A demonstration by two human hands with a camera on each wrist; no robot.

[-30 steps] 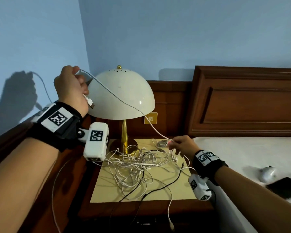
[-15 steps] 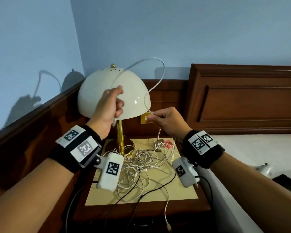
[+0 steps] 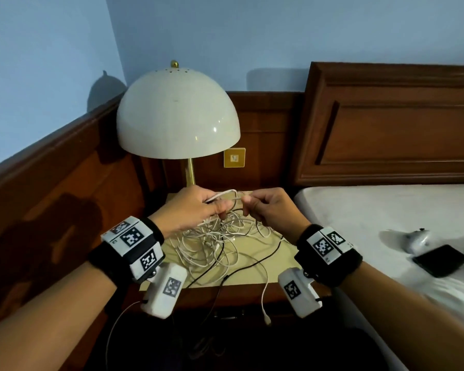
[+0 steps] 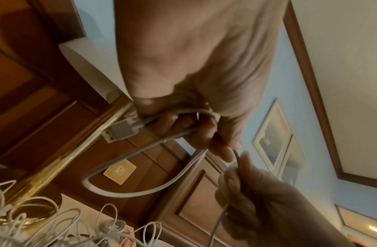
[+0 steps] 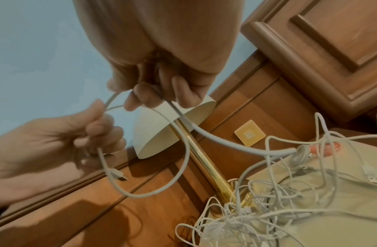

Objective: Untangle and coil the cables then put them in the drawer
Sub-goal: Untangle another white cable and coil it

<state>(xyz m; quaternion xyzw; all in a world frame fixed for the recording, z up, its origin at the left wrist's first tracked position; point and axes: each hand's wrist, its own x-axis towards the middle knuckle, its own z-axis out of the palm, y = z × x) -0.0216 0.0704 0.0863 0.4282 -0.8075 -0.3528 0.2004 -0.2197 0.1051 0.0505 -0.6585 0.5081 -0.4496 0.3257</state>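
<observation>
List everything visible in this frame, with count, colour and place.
White cable: one, white, looped between both hands.
Cable tangle: several white, some black, on the nightstand.
Nightstand: one, brown wood with a cream top, beside the bed.
Lamp: one, cream dome on a brass stem, at the nightstand's back.
Wall plate: one, gold, on the wood panel.
Phone: one, black, on the bed.
Left hand: grips the loop.
Right hand: pinches the cable.

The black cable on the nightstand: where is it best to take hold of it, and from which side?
Probably at the bare stretch of the black cable near the front edge of the nightstand, coming from above at the front. There it lies alone on the top, apart from the white cable tangle, so a pinch grip would catch only this cable. Both hands are busy with a white cable.
</observation>
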